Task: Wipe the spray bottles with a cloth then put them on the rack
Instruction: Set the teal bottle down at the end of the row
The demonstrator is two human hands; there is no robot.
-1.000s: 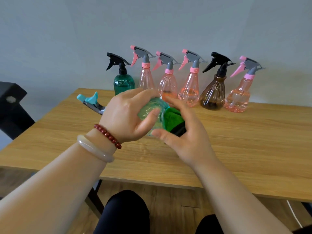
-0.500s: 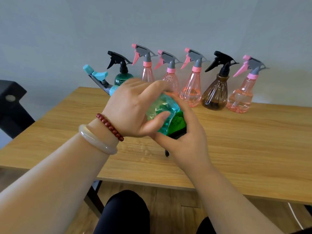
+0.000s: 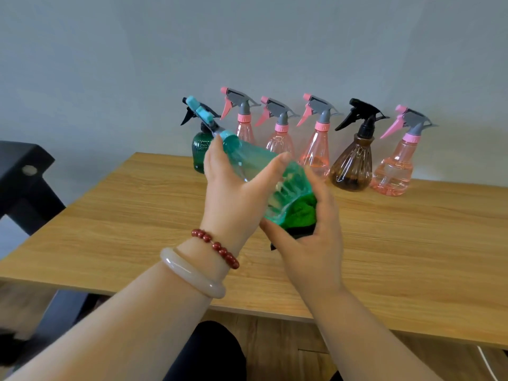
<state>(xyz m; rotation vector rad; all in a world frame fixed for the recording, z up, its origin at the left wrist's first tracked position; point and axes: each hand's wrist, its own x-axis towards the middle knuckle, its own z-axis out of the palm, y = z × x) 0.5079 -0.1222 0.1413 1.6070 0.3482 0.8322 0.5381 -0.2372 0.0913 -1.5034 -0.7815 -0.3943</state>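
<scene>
Fingers (image 3: 213,158) of left hand (image 3: 233,193) wrapped round the upper body of the teal spray bottle (image 3: 255,160), thumb across the near side, firm grip. Fingers (image 3: 320,188) of right hand (image 3: 310,243) curled round a green cloth (image 3: 301,210), cupping it against the bottle's base; thumb sits under the base edge. Cloth has a dark underside or edge showing below the palm.

Teal bottle is in the air over the worktop (image 3: 123,215), tilted: base low and toward the right hand, neck up and away to the left. Its teal-and-grey trigger head (image 3: 202,115) overlaps the row behind in this view.

Left wrist carries a red bead bracelet (image 3: 217,247) and a pale bangle (image 3: 189,273).

Back edge of the worktop, by the grey wall (image 3: 247,37), holds a row of upright bottles, left to right:
- dark green bottle (image 3: 200,152), black trigger, partly hidden by the left hand
- three pink bottles (image 3: 316,152), grey-and-pink triggers
- brown bottle (image 3: 354,166), black trigger
- one more pink bottle (image 3: 395,171)

The two right-hand pink ones and the brown one show some liquid at the bottom.

Black chair frame (image 3: 24,182) stands off the worktop's left end. Person's dark-clad knees (image 3: 214,353) show below the near edge.
</scene>
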